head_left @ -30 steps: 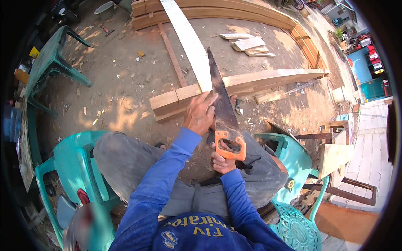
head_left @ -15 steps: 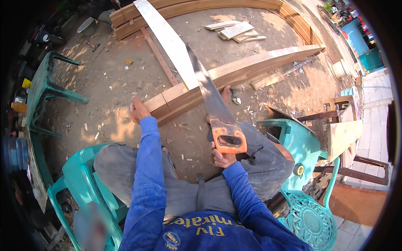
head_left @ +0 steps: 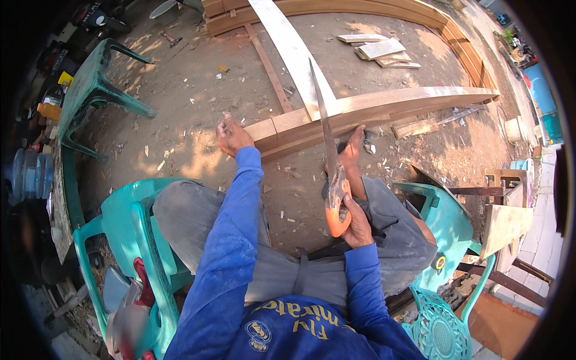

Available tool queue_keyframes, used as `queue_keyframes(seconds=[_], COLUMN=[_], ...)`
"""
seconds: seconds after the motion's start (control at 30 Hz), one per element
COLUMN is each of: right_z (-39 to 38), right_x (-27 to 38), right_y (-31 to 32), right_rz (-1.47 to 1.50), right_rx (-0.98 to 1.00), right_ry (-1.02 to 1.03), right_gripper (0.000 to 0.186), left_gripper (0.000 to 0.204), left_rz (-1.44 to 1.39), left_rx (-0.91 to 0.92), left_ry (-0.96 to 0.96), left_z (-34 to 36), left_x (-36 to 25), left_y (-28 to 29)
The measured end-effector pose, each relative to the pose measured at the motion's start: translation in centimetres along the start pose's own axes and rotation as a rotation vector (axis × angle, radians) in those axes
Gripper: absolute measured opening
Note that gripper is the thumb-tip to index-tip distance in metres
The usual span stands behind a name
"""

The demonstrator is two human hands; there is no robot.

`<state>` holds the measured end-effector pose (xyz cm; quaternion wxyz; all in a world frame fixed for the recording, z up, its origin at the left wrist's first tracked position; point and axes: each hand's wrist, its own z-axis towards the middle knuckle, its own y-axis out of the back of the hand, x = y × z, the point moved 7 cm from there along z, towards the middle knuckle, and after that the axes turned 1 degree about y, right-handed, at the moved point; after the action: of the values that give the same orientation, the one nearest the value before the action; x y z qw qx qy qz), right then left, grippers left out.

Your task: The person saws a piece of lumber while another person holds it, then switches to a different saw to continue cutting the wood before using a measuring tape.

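My right hand point(head_left: 359, 227) is closed around the orange handle of a handsaw point(head_left: 327, 135). Its long, worn blade points away from me, raised over the near wooden beam point(head_left: 396, 107), and shows nearly edge-on. At the beam's left end is my left hand point(head_left: 233, 137), fingers curled; whether they touch the wood or hold anything is hidden. A dark line crosses the beam near that end. One end of a pale plank point(head_left: 294, 51) rests on the beam, just left of the blade. My bare foot point(head_left: 353, 157) is beside the beam's near side.
Long beams point(head_left: 360, 8) lie at the back, with a thin batten point(head_left: 267, 69) running toward the near beam. Short boards point(head_left: 384, 49) are stacked beyond it. Green plastic chairs point(head_left: 129, 210) stand around me, a tape measure point(head_left: 440, 262) on the right one. Wood chips litter the dirt.
The saw has turned from showing its flat side to nearly edge-on, its handle swinging upright in my right hand. My left hand stays by the beam's end. The whole view has shifted.
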<state>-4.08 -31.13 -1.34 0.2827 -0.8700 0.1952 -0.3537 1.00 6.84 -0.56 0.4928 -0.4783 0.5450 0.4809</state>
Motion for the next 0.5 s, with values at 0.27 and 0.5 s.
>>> queue_keyframes(seconds=[0.27, 0.5], right_z=[-7.2, -8.8], right_x=[6.9, 3.0], right_y=[-10.6, -11.3], right_rz=[-0.702, -0.755], right_rx=[0.051, -0.028], right_ry=[0.608, 0.676], right_gripper=[0.024, 0.018], left_gripper=[0.042, 0.036], left_rz=[0.013, -0.019], left_rx=[0.046, 0.007], left_ry=[0.023, 0.039], left_z=[1.0, 0.2], left_x=[0.6, 0.2], left_y=[0.5, 0.2])
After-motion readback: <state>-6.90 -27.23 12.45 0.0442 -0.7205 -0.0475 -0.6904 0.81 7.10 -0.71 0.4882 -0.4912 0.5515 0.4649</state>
